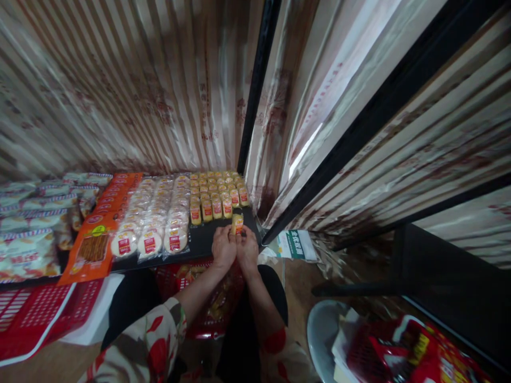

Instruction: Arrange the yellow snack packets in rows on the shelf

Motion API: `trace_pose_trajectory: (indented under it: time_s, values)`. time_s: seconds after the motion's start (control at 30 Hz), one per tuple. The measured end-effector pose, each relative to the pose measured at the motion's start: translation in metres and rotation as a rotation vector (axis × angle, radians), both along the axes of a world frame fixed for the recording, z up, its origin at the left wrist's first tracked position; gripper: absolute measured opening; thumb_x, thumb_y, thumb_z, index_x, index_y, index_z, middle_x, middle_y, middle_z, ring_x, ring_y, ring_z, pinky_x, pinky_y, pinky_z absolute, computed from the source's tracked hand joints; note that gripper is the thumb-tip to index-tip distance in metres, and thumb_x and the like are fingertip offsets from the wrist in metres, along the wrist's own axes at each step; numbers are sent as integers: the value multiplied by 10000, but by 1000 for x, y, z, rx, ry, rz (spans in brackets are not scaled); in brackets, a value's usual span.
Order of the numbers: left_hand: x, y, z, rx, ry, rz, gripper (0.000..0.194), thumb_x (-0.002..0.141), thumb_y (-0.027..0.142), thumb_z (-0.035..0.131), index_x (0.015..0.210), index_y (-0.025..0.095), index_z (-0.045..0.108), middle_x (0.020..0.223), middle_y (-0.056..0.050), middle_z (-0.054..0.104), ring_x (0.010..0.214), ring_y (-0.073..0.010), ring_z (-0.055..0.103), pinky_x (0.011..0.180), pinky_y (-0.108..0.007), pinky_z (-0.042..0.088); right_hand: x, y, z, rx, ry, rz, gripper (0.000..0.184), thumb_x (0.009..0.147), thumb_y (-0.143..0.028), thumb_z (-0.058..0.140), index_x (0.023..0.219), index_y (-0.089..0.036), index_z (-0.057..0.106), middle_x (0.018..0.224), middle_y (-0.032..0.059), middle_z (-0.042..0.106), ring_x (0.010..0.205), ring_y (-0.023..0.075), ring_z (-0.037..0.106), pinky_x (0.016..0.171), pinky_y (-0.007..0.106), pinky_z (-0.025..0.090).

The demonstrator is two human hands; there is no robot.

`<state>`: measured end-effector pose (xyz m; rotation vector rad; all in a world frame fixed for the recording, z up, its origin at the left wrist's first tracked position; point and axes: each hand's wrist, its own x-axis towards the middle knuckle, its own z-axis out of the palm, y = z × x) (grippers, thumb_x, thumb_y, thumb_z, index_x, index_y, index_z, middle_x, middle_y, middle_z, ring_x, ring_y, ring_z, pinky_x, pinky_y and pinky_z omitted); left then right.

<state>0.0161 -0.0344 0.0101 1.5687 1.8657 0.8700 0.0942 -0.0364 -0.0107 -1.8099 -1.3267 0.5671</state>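
Between my two hands, over the front edge of the black shelf (205, 240), is a small wrapped yellow cake (237, 224) with a red label. My left hand (224, 247) closes on its left side, and my right hand (246, 250) closes on its right side. Just behind them stand rows of the same small wrapped cakes (216, 206). Left of these lie rows of round white wrapped cakes (150, 240) with red labels. An orange snack packet (93, 242) tops a row of similar packets farther left.
White snack bags (30, 252) fill the shelf's left end. Below are a red basket (51, 308) and another red basket (205, 330) between my knees. A grey basin (319, 324) and red packages (439, 351) are at lower right. Black posts (261, 80) and plastic curtains (159, 80) enclose the shelf.
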Motion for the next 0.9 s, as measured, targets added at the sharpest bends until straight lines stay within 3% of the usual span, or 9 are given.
trace_pose_trajectory:
  time_s: [0.4,0.8,0.9]
  values:
    - [13,22,3,-16,-125,30,351,840,202,398,1122,140,598,1114,-112,601,1037,-193,571,960,-311,428,5,23,-2,66,-60,-4,447,817,-224,384,1229,-126,528,1155,149,566,885,193,607,856,323,463]
    - [23,37,11,-59,-186,19,392,844,199,400,1202,117,535,1232,-111,577,1141,-165,528,1029,-287,368,9,42,-21,133,66,-10,558,820,-286,410,1348,-107,380,1240,172,527,827,168,602,768,310,499]
    - [26,39,14,-65,-170,4,380,852,198,384,1187,130,551,1246,-100,574,1171,-156,509,1044,-270,346,10,48,-24,142,32,-9,544,812,-250,403,1342,-129,388,1246,156,529,895,174,597,799,307,492]
